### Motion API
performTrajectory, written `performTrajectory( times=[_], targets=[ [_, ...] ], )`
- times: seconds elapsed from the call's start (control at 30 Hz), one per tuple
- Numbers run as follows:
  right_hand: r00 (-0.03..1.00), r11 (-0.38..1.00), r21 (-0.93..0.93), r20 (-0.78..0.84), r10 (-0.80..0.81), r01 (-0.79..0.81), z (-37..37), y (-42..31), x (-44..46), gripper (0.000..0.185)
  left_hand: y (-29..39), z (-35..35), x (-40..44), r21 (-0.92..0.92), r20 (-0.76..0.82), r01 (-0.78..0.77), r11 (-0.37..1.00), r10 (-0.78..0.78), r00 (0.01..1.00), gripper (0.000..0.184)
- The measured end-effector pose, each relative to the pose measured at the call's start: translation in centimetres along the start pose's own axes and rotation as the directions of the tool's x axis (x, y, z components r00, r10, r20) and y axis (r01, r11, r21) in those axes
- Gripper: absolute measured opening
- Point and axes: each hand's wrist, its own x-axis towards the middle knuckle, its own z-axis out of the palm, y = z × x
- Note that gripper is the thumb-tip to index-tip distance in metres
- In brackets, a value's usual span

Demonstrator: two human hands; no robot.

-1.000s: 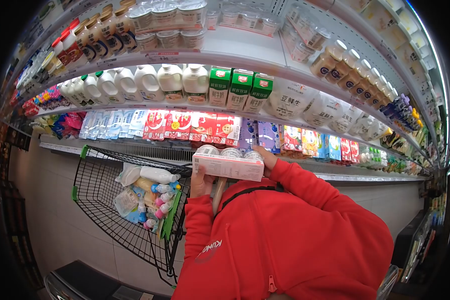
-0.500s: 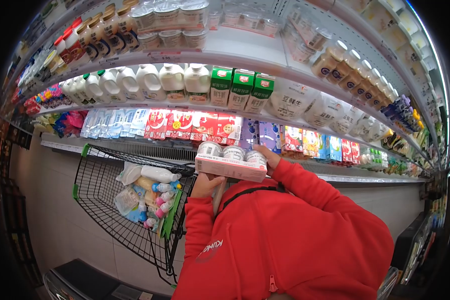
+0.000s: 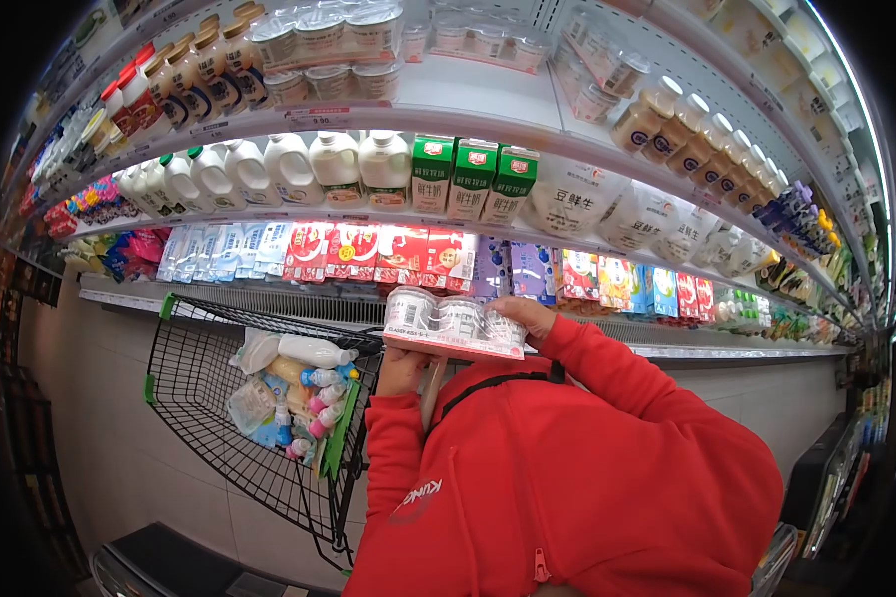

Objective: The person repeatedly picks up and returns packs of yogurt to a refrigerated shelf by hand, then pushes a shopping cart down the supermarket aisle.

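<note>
the left hand (image 3: 400, 372) is partly hidden by the pack of cups (image 3: 455, 320).

In the middle of the frame, the left grip (image 3: 402, 371) is under a pack of white cups (image 3: 453, 323) and the right grip (image 3: 525, 315) holds its right end. A black cart (image 3: 212, 436) with bottles (image 3: 318, 349) sits at lower left. Milk jugs (image 3: 290, 171) stand at upper left.

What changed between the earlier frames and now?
The pack of cups has tilted: the face of its tray, broad toward the camera before, is now a narrow strip, with the cups' sides showing above. The left hand now sits beneath the left end. Nothing was let go; the right hand and shopping cart stayed put.
</note>
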Motion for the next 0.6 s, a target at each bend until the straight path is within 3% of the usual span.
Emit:
performTrajectory(
  times=[0.13, 0.2, 0.3, 0.33, 0.43, 0.47, 0.5, 0.53, 0.57, 0.6],
  targets=[
    [1.0, 1.0, 0.002, -0.003, 0.015, -0.015, -0.3, 0.4, 0.3, 0.037, 0.1, -0.2, 0.1, -0.003, 0.017, -0.006, 1.0, 0.006, 1.0, 0.045],
    [1.0, 1.0, -0.001, -0.006, 0.026, -0.026, -0.4, 0.5, 0.3, 0.039, 0.6, 0.9, -0.3, -0.021, -0.056, -0.036, 0.999, 0.035, 0.998, 0.034],
    [0.993, 0.979, -0.205, 0.115, 0.037, -0.013, -0.7, 0.1, 0.4, 0.042, 0.7, 1.3, -0.2, -0.009, -0.091, -0.067, 0.998, 0.065, 0.994, 0.029],
    [0.987, 0.963, -0.263, 0.125, 0.1, -0.064, -0.5, -0.7, -0.2, 0.051, 0.5, 1.2, -0.3, -0.002, -0.087, -0.071, 0.997, 0.071, 0.994, 0.03],
    [0.963, 0.765, -0.641, 0.236, 0.127, 0.056, -0.1, -3.6, -0.8, 0.062, -0.4, 0.3, -0.3, 0.028, -0.055, -0.08, 0.996, 0.081, 0.995, 0.034],
    [0.952, 0.737, -0.676, 0.208, 0.223, -0.025, 0.4, -4.8, -1.2, 0.068, -0.7, -0.2, -0.3, -0.039, -0.001, -0.088, 0.995, 0.088, 0.996, 0.039],
    [0.947, 0.684, -0.716, 0.298, 0.12, 0.139, -0.4, -4.2, -0.4, 0.067, -2.6, -2.1, -0.1, -0.241, 0.07, -0.12, 0.963, 0.141, 0.988, 0.042],
    [0.952, 0.656, -0.737, 0.293, 0.093, 0.163, 0.5, -5.8, -1.1, 0.066, -1.4, -0.8, -0.1, -0.377, 0.043, -0.028, 0.926, 0.048, 0.998, 0.044],
    [0.955, 0.624, -0.758, 0.292, 0.062, 0.191, 1.9, -8.2, -2.1, 0.065, 0.1, 0.5, -0.3, -0.476, 0.061, 0.051, 0.878, -0.025, 0.998, 0.046],
    [0.967, 0.558, -0.809, 0.251, 0.048, 0.183, 2.5, -10.5, -2.7, 0.062, 0.3, 1.2, -0.5, -0.456, 0.007, 0.025, 0.89, -0.025, 1.0, 0.044]
  ],
)
